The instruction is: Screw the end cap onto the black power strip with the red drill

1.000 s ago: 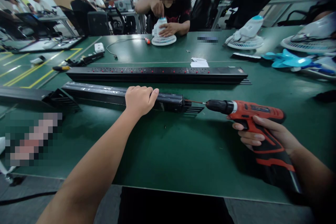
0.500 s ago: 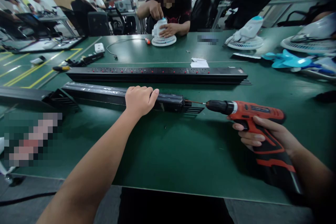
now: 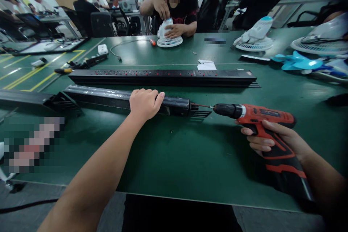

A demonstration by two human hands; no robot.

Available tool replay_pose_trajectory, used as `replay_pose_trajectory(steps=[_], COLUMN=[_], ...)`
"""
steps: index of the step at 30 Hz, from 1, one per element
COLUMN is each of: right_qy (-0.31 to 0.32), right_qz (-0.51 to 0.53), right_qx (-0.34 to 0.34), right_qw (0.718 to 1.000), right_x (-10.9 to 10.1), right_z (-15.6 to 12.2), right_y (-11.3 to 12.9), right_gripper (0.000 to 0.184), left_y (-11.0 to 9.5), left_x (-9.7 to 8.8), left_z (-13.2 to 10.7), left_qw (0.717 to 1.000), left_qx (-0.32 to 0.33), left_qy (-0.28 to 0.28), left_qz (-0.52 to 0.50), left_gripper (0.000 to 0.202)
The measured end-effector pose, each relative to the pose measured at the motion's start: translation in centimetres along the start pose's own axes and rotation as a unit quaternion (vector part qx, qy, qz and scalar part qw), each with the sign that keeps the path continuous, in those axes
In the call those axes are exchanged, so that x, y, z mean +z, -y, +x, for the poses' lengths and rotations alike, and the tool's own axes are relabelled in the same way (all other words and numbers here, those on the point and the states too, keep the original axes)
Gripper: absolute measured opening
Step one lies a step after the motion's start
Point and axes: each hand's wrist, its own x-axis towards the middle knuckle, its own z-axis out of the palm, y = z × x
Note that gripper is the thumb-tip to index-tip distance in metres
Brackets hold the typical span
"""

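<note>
A long black power strip housing (image 3: 108, 98) lies on its side across the green table (image 3: 176, 159). My left hand (image 3: 145, 103) is closed over its top near the right end, pressing it down. My right hand (image 3: 274, 141) grips the handle of a red and black cordless drill (image 3: 258, 116). The drill's bit (image 3: 202, 106) points left and meets the finned end cap (image 3: 199, 112) of the housing.
A second black power strip (image 3: 163, 77) with red switches lies just behind. White paper (image 3: 206, 66) sits past it. Across the table a person handles a small white fan (image 3: 169, 34). More fans (image 3: 257, 36) and blue blades (image 3: 296, 61) crowd the right. Screwdrivers (image 3: 63, 70) lie at left.
My hands, the drill and the housing have stayed put. Only the person opposite has shifted a hand slightly on the fan.
</note>
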Motion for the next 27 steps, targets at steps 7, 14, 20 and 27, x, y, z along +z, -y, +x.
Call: replay_pose_trajectory(steps=[7, 14, 20, 27], right_qy=[-0.003, -0.004, -0.013, -0.008], right_qz=[-0.005, 0.042, 0.013, 0.003], right_qx=[-0.006, 0.010, 0.013, 0.003], right_qw=[1.000, 0.999, 1.000, 1.000], right_x=[0.15, -0.09, 0.17, 0.11], right_z=[-0.08, 0.06, -0.02, -0.09], right_y=[0.09, -0.05, 0.12, 0.10], right_gripper=[0.038, 0.036, 0.040, 0.038], left_y=[0.05, -0.12, -0.10, -0.02], left_x=[-0.01, -0.14, -0.14, -0.16], left_z=[-0.05, -0.02, -0.05, -0.10], left_qw=[1.000, 1.000, 1.000, 1.000], left_qx=[0.004, 0.001, -0.002, -0.002], left_qy=[-0.007, -0.002, -0.003, -0.001], left_qz=[-0.009, -0.011, -0.007, -0.012], left_gripper=[0.060, 0.061, 0.060, 0.060])
